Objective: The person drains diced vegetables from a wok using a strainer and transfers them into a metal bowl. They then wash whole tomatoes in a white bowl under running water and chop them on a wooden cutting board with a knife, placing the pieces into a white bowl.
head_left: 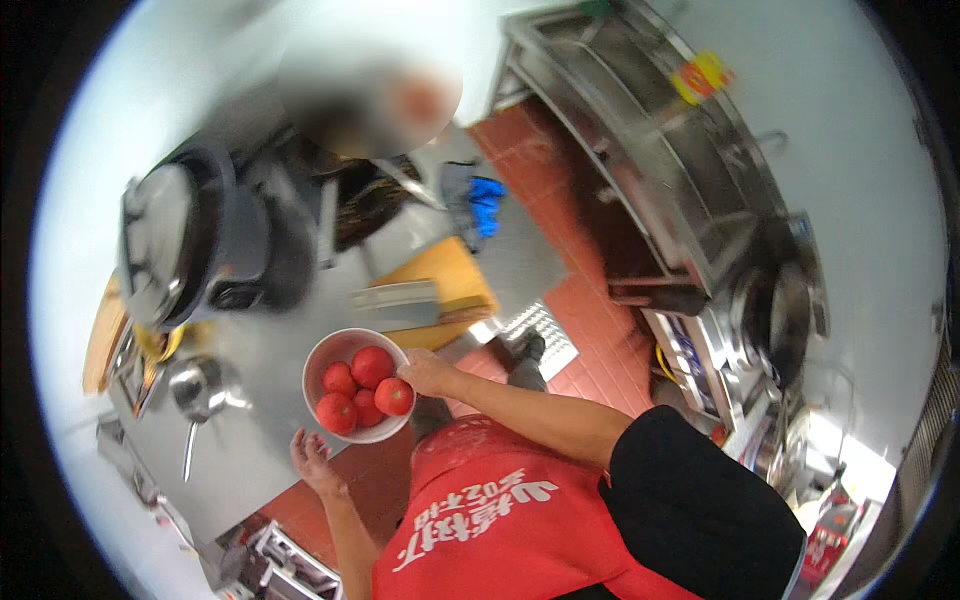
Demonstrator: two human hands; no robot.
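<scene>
My right hand (426, 373) grips the rim of a white bowl (318, 373) on its right side. Several red tomatoes (372, 366) lie in the bowl, which is held up near the edge of a steel worktable (277, 322). Below and left of the bowl, my left hand (315, 461) has its fingers spread and holds nothing. A small gap shows between that hand and the bowl.
A wide-bladed cleaver (397, 304) lies on a yellow cutting board (442, 270). Farther left are a large black cooker (247, 247) and a metal ladle (196, 386). Steel sinks (637, 135) stand across the red tiled floor (600, 337), with a wok (780, 315) nearby.
</scene>
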